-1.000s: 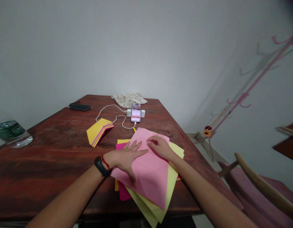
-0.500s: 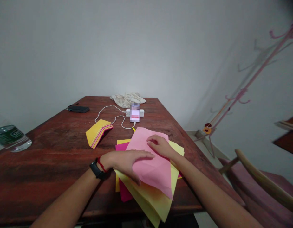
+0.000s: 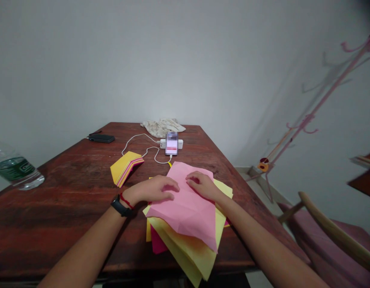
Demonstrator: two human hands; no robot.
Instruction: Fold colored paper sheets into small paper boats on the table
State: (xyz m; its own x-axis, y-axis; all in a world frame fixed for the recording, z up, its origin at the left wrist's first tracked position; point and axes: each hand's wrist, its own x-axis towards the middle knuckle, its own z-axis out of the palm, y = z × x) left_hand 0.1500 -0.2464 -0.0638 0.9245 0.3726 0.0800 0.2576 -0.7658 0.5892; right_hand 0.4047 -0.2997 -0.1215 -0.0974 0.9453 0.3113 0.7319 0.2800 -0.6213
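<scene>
A pink sheet of paper [image 3: 188, 216] lies on top of a loose pile of yellow paper [image 3: 200, 260] and magenta paper [image 3: 157, 242] near the table's front edge. Its lower edge bows up a little from the sheets beneath. My left hand [image 3: 155, 189] rests over the sheet's left side, fingers apart and slightly bent. On the right part of the sheet lies my right hand [image 3: 203, 186], its fingers loosely curved and holding nothing. Beyond my left hand sits a bundle of folded yellow and pink paper [image 3: 126, 167].
A phone [image 3: 172, 145] leans on a white power bank [image 3: 180, 144] with white cables. Behind them lies a crumpled cloth [image 3: 161, 127]. A black device [image 3: 101, 138] and a water bottle [image 3: 19, 172] are on the left. A wooden chair [image 3: 332, 228] and pink coat rack [image 3: 308, 118] stand right.
My left hand has moved up and back across the pink sheet, uncovering its lower left corner. My right hand has stayed nearly in place.
</scene>
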